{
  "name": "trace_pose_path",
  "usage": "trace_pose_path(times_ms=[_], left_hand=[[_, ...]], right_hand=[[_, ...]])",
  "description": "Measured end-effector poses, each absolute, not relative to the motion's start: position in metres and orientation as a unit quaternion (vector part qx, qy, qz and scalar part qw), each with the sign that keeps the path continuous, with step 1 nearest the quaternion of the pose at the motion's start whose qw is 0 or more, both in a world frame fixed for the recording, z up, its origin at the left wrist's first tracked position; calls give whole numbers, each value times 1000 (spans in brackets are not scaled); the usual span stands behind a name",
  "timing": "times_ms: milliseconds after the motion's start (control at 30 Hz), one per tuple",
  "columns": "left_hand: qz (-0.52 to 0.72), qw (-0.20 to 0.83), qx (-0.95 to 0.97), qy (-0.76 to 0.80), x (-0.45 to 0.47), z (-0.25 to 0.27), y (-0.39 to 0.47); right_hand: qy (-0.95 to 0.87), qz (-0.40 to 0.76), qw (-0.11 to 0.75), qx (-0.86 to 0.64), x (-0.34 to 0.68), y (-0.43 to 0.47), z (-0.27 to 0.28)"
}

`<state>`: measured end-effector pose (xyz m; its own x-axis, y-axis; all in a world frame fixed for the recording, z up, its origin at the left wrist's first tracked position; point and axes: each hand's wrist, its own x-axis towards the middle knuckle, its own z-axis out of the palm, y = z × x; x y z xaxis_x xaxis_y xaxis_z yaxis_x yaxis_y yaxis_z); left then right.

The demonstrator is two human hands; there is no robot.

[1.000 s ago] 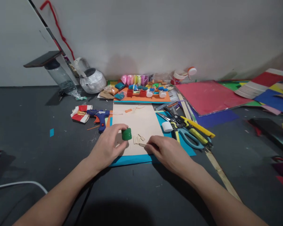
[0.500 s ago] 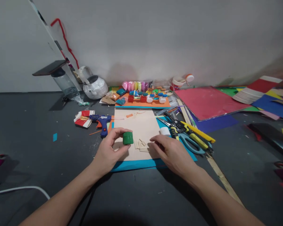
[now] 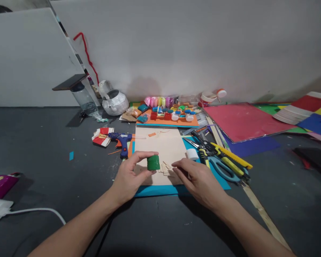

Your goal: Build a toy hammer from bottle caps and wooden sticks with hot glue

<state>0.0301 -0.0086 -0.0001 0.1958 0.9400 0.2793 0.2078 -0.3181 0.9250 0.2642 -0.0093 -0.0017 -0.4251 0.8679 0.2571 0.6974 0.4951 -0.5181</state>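
Observation:
My left hand (image 3: 132, 175) pinches a short green cylinder (image 3: 153, 162) between thumb and fingers, above the pale sheet (image 3: 160, 142). A seam runs around its middle, like two bottle caps joined together. Just right of the cylinder, several short wooden sticks (image 3: 165, 168) lie on the sheet, some side by side. My right hand (image 3: 199, 178) hovers at their right end with its fingers bent and slightly apart. No object shows in it, and its lower fingers are partly hidden. Beyond that hand lies a white cap-like piece (image 3: 192, 154).
A blue glue gun (image 3: 123, 140) lies to the left, with a red-and-white packet (image 3: 103, 137) beside it. Scissors (image 3: 224, 169), pliers and a yellow cutter crowd the right. Behind are an orange board (image 3: 147, 119) bearing small caps, a silver kettle (image 3: 115, 102) and a red sheet (image 3: 246, 119).
The whole view has shifted, so things appear farther right, and more of the left side shows. My left hand still holds the green cylinder; my right hand stays beside the sticks.

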Motion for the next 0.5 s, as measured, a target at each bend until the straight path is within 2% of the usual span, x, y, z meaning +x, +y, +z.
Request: trace_pose_path(times_ms=[333,500], left_hand=[[466,368,667,449,29,-5,-6],[474,304,703,434,30,-3,-2]], right_hand=[[-830,174,255,-464,265,-7,-2],[-808,178,284,-484,268,-2,-8]])
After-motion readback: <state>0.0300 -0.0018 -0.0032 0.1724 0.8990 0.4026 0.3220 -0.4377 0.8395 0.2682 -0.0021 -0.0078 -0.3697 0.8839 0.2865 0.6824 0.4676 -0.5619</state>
